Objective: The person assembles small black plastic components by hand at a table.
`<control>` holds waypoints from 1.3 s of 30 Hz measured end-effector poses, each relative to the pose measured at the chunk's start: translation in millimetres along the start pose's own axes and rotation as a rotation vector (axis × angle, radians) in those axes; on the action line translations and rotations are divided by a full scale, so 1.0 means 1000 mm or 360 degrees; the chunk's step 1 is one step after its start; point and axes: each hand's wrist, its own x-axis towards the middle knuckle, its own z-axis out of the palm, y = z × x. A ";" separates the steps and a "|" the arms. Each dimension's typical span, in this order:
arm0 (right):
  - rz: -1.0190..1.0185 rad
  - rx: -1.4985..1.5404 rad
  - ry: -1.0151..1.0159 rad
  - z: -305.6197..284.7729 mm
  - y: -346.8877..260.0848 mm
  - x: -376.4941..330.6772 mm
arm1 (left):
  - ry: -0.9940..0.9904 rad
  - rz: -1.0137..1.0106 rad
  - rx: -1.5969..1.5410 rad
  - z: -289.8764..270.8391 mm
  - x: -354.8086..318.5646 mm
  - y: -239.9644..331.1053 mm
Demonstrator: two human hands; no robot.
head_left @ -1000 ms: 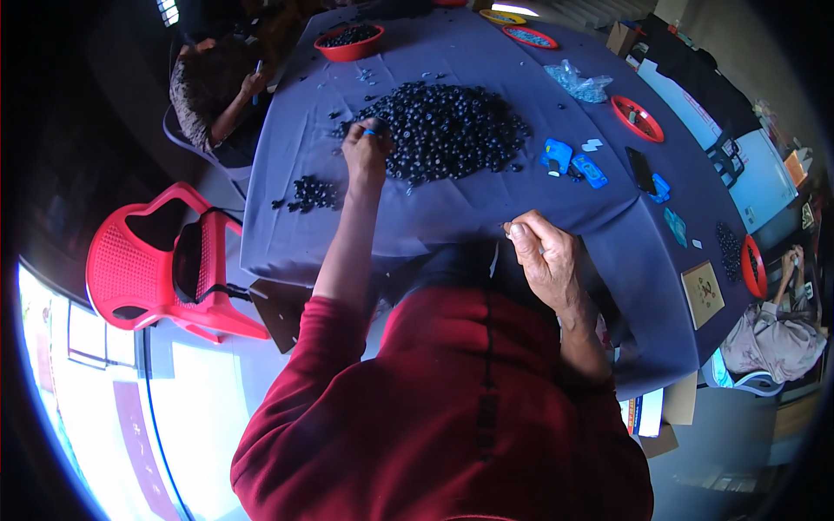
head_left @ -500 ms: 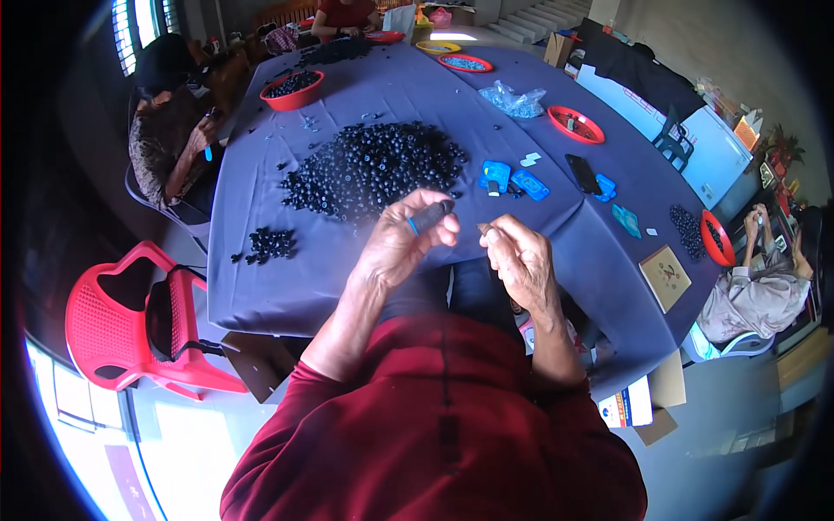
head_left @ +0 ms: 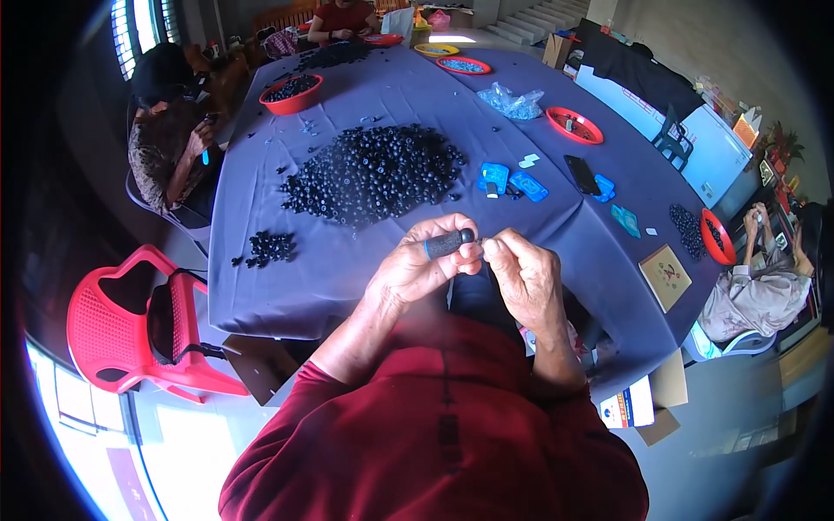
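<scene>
Above the table's near edge my left hand (head_left: 408, 273) is closed, fingers curled inward. A dark grey sleeve (head_left: 445, 244) with a blue edge covers one of its fingers. At the sleeve's tip it holds a small round black piece (head_left: 467, 235). Close beside that piece, my right hand (head_left: 528, 282) is closed in a pinch, thumb against forefinger; what it grips is too small to make out. Beyond both hands spreads a large pile of small black pieces (head_left: 378, 174). A smaller cluster of black pieces (head_left: 269, 248) lies to the left.
Grey cloth covers the table (head_left: 287, 300). Right of the pile lie blue plastic cases (head_left: 528, 185), a dark phone (head_left: 582, 175) and a bag of light-blue parts (head_left: 512, 102). A red bowl (head_left: 293, 94) holds black pieces. A red chair (head_left: 130, 321) stands left; other people sit around.
My left hand has moved slightly down and right, turning its sleeved finger more level. The fingertips of my two hands have come together, with the right hand a little lower.
</scene>
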 end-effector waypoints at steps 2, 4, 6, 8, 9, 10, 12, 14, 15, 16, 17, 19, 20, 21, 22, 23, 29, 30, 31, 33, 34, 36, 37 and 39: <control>0.0001 -0.0067 0.0016 0.000 -0.001 0.000 | -0.0012 -0.0001 -0.0013 0.000 0.000 -0.003; 0.0011 -0.0130 0.0082 0.001 -0.001 -0.001 | -0.0024 0.0002 -0.0027 0.000 0.000 -0.005; -0.0021 -0.0051 0.0105 0.005 0.006 -0.001 | 0.0117 -0.0066 0.0052 0.004 0.000 -0.004; -0.0052 0.0030 0.0122 0.005 0.005 -0.001 | 0.0118 -0.0055 0.0064 0.003 0.000 -0.005; -0.0025 -0.0023 0.0084 0.003 0.002 -0.001 | 0.0122 -0.0049 0.0074 0.003 0.000 -0.005; 0.0003 -0.0078 0.0047 0.002 -0.001 0.000 | 0.0124 -0.0044 0.0073 0.003 -0.001 -0.005; -0.0017 -0.0067 0.0051 0.002 -0.001 0.000 | 0.0129 -0.0049 0.0095 0.005 -0.001 -0.004; -0.0034 -0.0054 0.0056 0.002 -0.001 0.000 | 0.0104 -0.0044 0.0081 0.003 0.000 -0.004; -0.0022 -0.0055 0.0051 0.003 -0.002 0.000 | 0.0077 -0.0042 0.0070 0.002 0.001 -0.004; -0.0009 -0.0056 0.0046 0.003 -0.002 0.000 | 0.0079 -0.0042 0.0068 0.002 0.001 -0.003; -0.0004 -0.0056 0.0046 0.003 -0.002 0.000 | 0.0107 -0.0051 0.0081 0.001 0.000 -0.003; -0.0027 -0.0026 0.0056 0.003 -0.001 0.000 | 0.0136 -0.0063 0.0092 0.000 0.001 -0.004; -0.0023 -0.0026 0.0056 0.004 -0.001 0.000 | 0.0094 -0.0035 0.0065 -0.002 0.001 -0.005; -0.0035 -0.0017 0.0061 0.004 0.000 0.000 | 0.0052 -0.0006 0.0039 -0.003 0.000 -0.005; -0.0047 -0.0007 0.0066 0.005 0.001 0.000 | 0.0054 -0.0008 0.0037 -0.002 0.000 -0.006; -0.0047 -0.0006 0.0066 0.004 0.000 0.000 | 0.0061 -0.0011 0.0051 0.000 0.000 -0.005; -0.0018 -0.0080 0.0013 0.001 -0.006 0.000 | 0.0064 -0.0011 0.0114 0.001 0.000 -0.004; -0.0017 -0.0025 0.0005 0.002 -0.004 0.000 | 0.0085 -0.0014 0.0129 0.002 0.000 -0.003; -0.0015 0.0031 -0.0003 0.003 -0.003 -0.001 | 0.0086 -0.0014 0.0128 0.002 0.000 -0.004; -0.0003 0.0010 -0.0034 0.005 -0.002 -0.002 | 0.0087 0.0002 0.0151 -0.001 -0.002 -0.004; 0.0009 -0.0011 -0.0062 0.005 -0.002 -0.002 | 0.0089 0.0003 0.0151 0.000 -0.002 -0.003; -0.0001 -0.0029 -0.0067 0.005 -0.004 -0.002 | 0.0113 0.0004 0.0148 0.004 -0.002 -0.002; -0.0012 -0.0049 -0.0070 0.005 -0.005 -0.002 | 0.0117 0.0004 0.0148 0.005 -0.003 -0.002; -0.0024 -0.0050 -0.0067 0.006 -0.002 -0.003 | 0.0050 0.0049 0.0044 0.006 -0.002 -0.004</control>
